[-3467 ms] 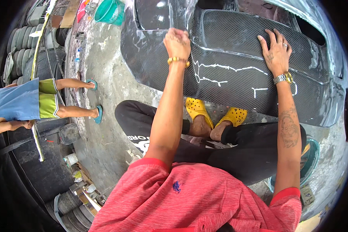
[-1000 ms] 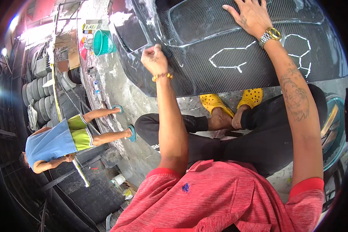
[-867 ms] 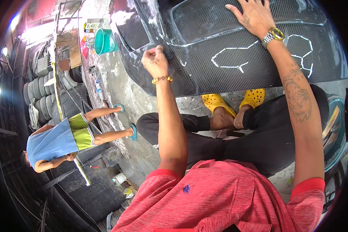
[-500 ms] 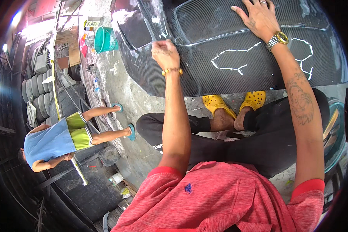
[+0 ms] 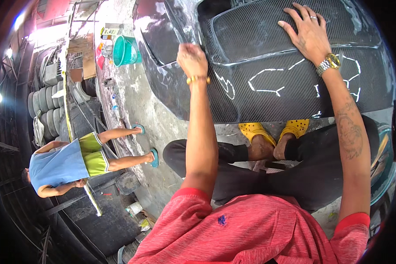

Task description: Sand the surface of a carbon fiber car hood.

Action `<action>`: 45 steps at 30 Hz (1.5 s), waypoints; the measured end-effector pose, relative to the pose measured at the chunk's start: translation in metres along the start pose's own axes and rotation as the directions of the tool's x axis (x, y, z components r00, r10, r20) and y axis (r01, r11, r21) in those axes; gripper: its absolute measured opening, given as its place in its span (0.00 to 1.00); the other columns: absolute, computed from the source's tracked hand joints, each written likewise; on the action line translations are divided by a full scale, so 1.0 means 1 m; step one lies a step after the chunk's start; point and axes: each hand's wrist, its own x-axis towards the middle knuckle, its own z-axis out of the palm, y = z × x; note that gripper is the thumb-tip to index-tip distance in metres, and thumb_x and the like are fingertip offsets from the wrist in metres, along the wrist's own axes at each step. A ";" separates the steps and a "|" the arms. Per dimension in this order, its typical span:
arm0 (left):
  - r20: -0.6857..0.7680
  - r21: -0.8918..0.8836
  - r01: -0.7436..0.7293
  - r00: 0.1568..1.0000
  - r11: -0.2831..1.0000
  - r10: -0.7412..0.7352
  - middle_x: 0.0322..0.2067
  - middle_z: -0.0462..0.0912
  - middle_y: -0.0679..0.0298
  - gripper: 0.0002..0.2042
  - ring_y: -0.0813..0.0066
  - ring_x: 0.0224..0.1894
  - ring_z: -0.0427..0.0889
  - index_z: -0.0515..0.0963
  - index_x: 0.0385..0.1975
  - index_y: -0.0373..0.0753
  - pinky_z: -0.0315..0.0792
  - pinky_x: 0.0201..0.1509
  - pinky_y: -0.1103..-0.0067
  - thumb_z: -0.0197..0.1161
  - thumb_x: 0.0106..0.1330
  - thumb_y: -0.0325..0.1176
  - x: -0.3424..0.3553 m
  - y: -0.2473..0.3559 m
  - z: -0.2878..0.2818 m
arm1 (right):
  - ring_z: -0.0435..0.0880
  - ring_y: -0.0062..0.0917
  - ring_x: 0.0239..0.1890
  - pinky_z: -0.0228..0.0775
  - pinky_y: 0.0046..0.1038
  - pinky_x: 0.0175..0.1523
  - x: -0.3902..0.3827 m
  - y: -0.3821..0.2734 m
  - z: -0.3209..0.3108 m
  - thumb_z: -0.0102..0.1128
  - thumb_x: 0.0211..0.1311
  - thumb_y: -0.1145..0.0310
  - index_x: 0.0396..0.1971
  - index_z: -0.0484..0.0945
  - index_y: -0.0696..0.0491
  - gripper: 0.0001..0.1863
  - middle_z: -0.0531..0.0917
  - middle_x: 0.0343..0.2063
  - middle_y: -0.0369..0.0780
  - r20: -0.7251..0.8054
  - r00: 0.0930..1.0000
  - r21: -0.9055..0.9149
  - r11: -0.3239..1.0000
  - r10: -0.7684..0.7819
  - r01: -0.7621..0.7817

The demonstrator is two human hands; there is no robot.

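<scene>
A large glossy black carbon-fibre panel [image 5: 242,99], shaped like a car hood, lies in front of me with its near edge above my feet. My left hand [image 5: 192,60], with a beaded bracelet on the wrist, is closed over a raised ridge on the panel's left part. Whatever its fingers hold, if anything, is hidden. My right hand [image 5: 310,37] rests open on the panel's far right part, its fingers spread. It wears a ring and a metal wristwatch [image 5: 328,64]. Bright white reflections show on the surface between my hands and me.
A green bucket [image 5: 126,50] stands on the concrete floor left of the panel. Further left, another person in a blue top [image 5: 59,165] stands near stacked tyres [image 5: 44,105]. A teal tub [image 5: 385,163] with sticks inside is beside my right leg.
The view has shifted, so the panel sits lower and further right in it. My left hand has moved slightly away from me along the panel. My right hand remains spread on it.
</scene>
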 end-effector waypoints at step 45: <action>0.163 -0.434 -0.123 0.964 0.893 0.212 0.26 0.78 0.59 0.02 0.69 0.25 0.76 0.79 0.32 0.32 0.72 0.32 0.73 0.66 0.63 0.21 0.120 -0.047 0.055 | 0.63 0.41 0.73 0.49 0.49 0.75 0.004 -0.008 0.003 0.57 0.71 0.50 0.63 0.74 0.47 0.26 0.71 0.68 0.43 0.017 0.999 -0.082 0.995 -0.049 0.050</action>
